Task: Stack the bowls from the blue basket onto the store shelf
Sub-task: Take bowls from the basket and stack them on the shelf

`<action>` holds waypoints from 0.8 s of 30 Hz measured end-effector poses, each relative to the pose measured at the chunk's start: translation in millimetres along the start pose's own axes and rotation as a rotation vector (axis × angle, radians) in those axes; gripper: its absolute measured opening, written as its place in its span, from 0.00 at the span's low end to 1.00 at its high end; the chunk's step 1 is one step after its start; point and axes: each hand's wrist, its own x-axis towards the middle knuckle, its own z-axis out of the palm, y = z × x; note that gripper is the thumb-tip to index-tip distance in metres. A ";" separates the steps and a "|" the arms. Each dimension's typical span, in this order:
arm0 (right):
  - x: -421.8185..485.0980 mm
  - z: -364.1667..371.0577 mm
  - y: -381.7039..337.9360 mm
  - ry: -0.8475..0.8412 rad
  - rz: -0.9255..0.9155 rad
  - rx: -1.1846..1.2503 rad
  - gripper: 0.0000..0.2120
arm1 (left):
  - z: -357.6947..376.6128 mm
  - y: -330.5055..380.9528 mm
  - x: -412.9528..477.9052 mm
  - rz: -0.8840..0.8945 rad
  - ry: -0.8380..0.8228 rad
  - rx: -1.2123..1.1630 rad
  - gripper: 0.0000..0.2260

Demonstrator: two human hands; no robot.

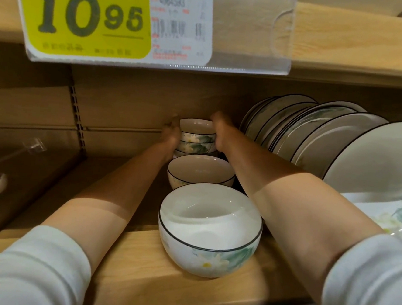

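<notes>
Deep at the back of the wooden shelf [138,251] stands a stack of white bowls with green lotus prints [197,137]. My left hand [171,132] holds its left side and my right hand [217,132] holds its right side, fingers curled around the upper bowls. In front of that stack sits another bowl with a dark rim [200,173], apparently on top of one more. Nearest me, at the shelf's front, stands a large white bowl with a dark rim [209,228]. The blue basket is out of view.
A row of dark-rimmed white plates [317,143] leans on edge at the right. A flat lotus-print dish [389,212] lies at the far right. The upper shelf with a yellow price tag [85,18] hangs close overhead. A clear divider [32,147] stands at left.
</notes>
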 end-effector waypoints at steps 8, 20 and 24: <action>-2.5 1.0 0.0 0.002 -0.006 0.043 0.19 | 2.5 3.2 0.3 -0.066 0.021 -0.040 0.34; -6.7 0.6 0.0 -0.028 0.023 -0.012 0.20 | -0.3 5.4 -5.8 -0.041 0.003 0.036 0.32; -15.2 -3.4 -6.9 -0.043 0.027 0.002 0.25 | -7.0 11.3 -12.5 -0.056 -0.094 0.017 0.30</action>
